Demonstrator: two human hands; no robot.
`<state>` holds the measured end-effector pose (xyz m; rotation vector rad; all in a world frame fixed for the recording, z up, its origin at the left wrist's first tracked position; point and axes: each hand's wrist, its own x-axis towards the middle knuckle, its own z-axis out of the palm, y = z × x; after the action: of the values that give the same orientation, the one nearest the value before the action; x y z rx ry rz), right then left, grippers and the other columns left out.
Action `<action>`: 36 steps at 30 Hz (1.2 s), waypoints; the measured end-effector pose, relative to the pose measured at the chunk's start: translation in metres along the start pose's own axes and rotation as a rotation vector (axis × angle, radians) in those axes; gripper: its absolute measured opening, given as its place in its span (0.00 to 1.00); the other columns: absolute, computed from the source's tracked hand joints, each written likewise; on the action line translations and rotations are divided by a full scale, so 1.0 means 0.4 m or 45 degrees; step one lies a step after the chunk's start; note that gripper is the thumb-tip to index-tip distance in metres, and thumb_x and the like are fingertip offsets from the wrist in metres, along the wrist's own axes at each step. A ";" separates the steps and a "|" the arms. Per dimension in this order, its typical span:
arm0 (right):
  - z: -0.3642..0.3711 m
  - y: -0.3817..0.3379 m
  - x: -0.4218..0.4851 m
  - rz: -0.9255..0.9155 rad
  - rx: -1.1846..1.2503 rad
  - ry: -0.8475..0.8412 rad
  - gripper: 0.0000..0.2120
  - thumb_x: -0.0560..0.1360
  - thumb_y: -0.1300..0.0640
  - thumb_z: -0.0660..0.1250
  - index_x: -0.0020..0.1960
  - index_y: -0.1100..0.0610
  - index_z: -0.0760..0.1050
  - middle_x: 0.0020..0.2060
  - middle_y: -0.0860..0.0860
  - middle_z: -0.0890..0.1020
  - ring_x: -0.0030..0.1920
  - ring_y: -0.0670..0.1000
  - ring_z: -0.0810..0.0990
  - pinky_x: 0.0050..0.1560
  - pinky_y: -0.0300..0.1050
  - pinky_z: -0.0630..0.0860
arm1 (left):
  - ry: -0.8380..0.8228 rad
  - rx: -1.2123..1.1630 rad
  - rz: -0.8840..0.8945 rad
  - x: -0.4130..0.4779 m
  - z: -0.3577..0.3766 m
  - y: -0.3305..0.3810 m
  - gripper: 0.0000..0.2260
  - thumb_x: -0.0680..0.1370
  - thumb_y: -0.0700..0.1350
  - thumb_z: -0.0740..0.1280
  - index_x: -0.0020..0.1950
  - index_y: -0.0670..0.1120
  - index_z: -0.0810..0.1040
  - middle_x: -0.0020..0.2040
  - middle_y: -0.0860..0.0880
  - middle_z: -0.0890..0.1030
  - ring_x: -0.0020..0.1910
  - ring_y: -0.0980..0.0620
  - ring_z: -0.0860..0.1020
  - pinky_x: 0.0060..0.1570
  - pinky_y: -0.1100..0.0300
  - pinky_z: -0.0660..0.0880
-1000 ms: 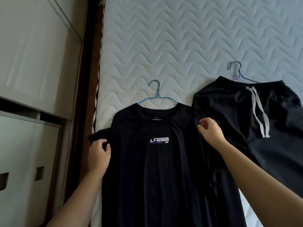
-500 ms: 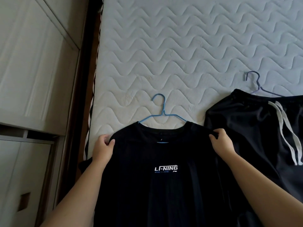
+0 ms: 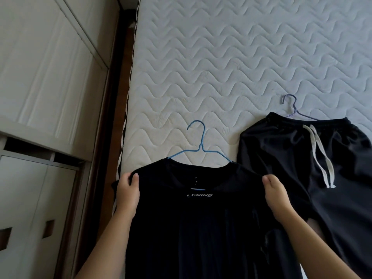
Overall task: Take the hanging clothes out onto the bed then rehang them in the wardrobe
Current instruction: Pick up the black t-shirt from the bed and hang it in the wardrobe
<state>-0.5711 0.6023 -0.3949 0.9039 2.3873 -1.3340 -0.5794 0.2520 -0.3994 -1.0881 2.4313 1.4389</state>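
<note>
T-shirt (image 3: 201, 228), black, soft and matte, is at the near edge of the bed (image 3: 221, 67), on a thin blue wire hanger (image 3: 199, 146) whose hook lies on the quilt. The left hand (image 3: 128, 190) grips its left shoulder and the right hand (image 3: 275, 196) grips its right shoulder, thumbs on the front and fingers hidden behind the cloth. A small pale chest logo is too blurred to read; the hem runs out of frame. The bed's white cover is quilted in wavy lines. Just right of the T-shirt lie smooth black bottoms (image 3: 302, 168) with flat white cords (image 3: 320, 158) on a purple hanger (image 3: 291, 109); their legs are cut off. White panelled wardrobe (image 3: 50, 77) stands left.
</note>
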 end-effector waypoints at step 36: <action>-0.141 -0.045 -0.871 -0.807 -0.414 -0.600 0.12 0.77 0.61 0.60 0.34 0.56 0.70 0.29 0.51 0.73 0.33 0.50 0.72 0.38 0.45 0.67 | 0.445 0.181 -0.002 -1.169 -0.734 -0.431 0.09 0.80 0.45 0.55 0.41 0.47 0.70 0.31 0.46 0.75 0.31 0.51 0.75 0.31 0.62 0.67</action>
<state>-0.3095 0.5059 -0.1779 -0.2634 2.4584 -1.1089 -0.0534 0.2100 -0.1621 -1.4079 2.7097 1.1318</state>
